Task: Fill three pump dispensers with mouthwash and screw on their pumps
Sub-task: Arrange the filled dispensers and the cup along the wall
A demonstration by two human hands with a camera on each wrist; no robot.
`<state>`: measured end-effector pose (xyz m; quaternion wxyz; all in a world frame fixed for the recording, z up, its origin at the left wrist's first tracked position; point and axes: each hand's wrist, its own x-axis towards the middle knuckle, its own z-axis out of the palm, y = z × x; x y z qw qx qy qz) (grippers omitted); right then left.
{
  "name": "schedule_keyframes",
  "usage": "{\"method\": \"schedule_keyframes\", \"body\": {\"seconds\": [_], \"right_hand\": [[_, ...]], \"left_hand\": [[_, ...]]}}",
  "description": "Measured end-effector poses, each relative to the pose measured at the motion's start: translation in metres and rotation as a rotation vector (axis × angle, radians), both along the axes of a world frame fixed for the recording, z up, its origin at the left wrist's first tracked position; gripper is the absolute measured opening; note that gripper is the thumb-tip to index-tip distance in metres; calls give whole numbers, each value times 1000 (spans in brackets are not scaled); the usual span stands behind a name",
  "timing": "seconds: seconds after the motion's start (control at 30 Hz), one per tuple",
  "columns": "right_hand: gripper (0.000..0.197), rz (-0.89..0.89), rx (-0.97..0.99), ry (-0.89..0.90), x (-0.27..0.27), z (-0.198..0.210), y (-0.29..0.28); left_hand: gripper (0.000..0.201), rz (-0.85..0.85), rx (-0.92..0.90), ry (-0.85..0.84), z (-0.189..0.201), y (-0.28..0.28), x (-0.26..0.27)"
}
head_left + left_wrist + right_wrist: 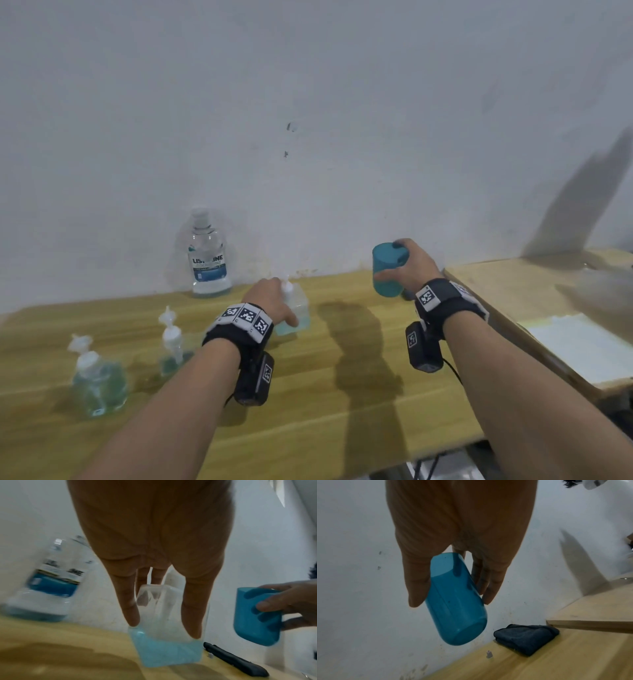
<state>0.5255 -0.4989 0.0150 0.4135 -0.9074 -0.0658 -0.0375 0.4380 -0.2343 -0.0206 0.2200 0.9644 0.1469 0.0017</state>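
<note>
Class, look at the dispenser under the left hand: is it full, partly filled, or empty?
Partly filled. In the left wrist view, blue liquid fills only the bottom of the dispenser; the clear part above, where the left hand grips it, holds none.

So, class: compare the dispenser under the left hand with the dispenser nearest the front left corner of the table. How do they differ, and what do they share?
The held dispenser is gripped by the left hand; the front-left dispenser stands untouched.
The held dispenser sits further back, near the mouthwash bottle; the front-left dispenser is close to the table's near edge.
In the left wrist view, the held one has blue liquid only in its lower part; the front-left one looks fuller.
Both are clear, upright and hold bluish liquid.
</note>
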Motion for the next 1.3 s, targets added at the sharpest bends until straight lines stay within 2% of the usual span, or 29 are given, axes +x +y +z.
{"method": "schedule_keyframes", "body": {"seconds": [0.27,0.5,0.7,0.93,1.3], "right_hand": [[81,-5,-67,25,75,-15,6],[84,31,-72,54,130,-31,35],[76,21,-50,98,157,-53,50],[76,15,-20,127,169,-72,44],[82,1,-46,104,183,-79,52]], "left_hand": [[86,-108,126,25,0,-24,102],[82,-105,31,-25,-14,-28,163],[74,-123,27,-44,-39,-35,188],[69,-118,81,-96,-45,-43,207],[69,-80,116,-119,-44,-50,217]]}}
